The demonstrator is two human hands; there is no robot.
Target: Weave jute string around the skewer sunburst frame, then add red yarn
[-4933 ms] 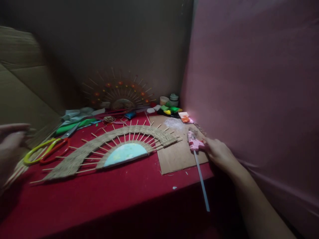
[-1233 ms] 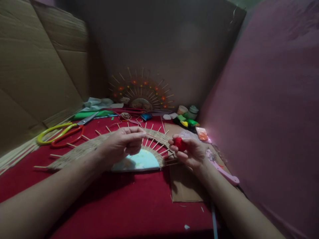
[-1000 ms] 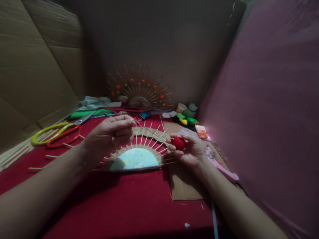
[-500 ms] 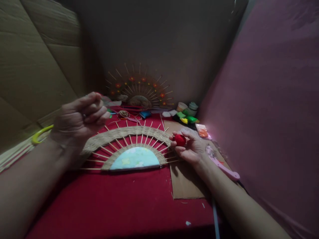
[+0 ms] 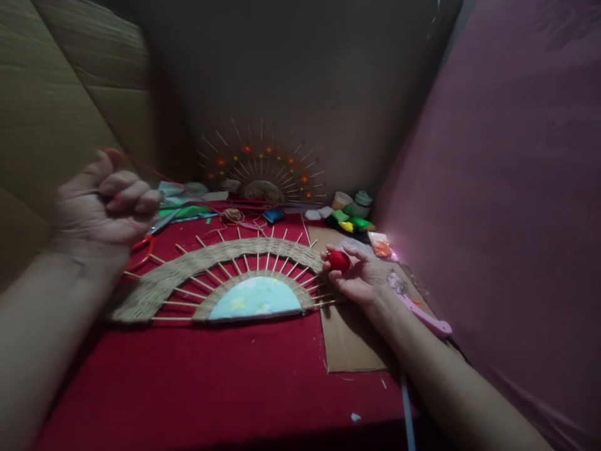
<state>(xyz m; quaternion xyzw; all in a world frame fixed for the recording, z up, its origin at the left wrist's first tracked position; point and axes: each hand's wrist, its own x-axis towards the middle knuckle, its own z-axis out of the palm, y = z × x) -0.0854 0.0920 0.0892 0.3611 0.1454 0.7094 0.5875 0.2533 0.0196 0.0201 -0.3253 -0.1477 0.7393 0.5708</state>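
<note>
My left hand (image 5: 110, 197) is raised at the left, fingers curled and thumb pinched. From its fingertips a thin, blurred red strand (image 5: 148, 167) runs to the right. In the fingers of my right hand (image 5: 359, 275) rests a small, round red ball (image 5: 339, 262); its material is hard to make out. A half-round woven fan shape (image 5: 206, 254) lies flat between the hands, with thin sticks fanning out and a pale blue patterned half-circle (image 5: 256, 297) at its centre. My right hand is above its right end.
Cardboard (image 5: 350, 341) lies under my right hand beside a pink-handled tool (image 5: 425, 319). Red-handled scissors (image 5: 143, 247) lie behind my left wrist. At the back are a finished-looking flowered fan (image 5: 263, 166), coloured packets (image 5: 360, 224) and small tubs (image 5: 342, 200). Walls enclose the red cloth (image 5: 225, 388).
My left hand has moved left and slightly up, away from my right hand, uncovering the scissors and the fan shape's left end. My right hand has stayed nearly still with the red ball.
</note>
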